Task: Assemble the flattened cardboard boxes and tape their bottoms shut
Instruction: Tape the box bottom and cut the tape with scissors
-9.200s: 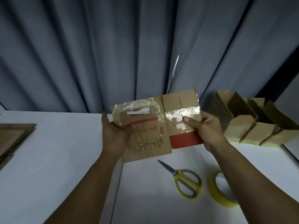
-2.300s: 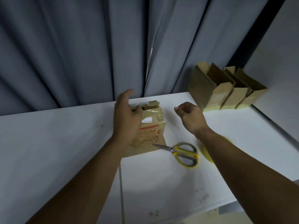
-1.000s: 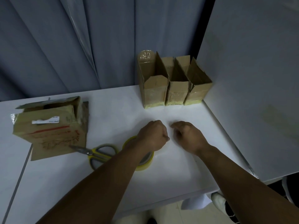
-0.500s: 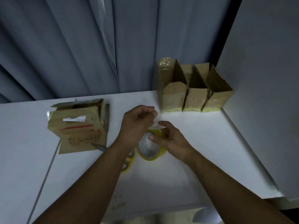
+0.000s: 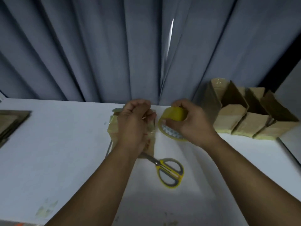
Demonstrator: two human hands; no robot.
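My right hand grips the yellow tape roll and holds it tilted just above the white table. My left hand hovers a short way left of the roll, its fingers curled and its fingertips pinched as on the tape's loose end; the strip itself is too faint to see. Under my left hand stands a small opened cardboard box with glossy old tape on it, mostly hidden by the hand. Yellow-handled scissors lie in front of the box.
Three assembled boxes stand in a row at the back right, against a grey panel. A stack of flattened cardboard lies at the far left edge. A grey curtain hangs right behind the table.
My right hand has lifted the tape roll off the table and carried it back towards the box. My left hand has drawn away from the roll to the left, over the box.
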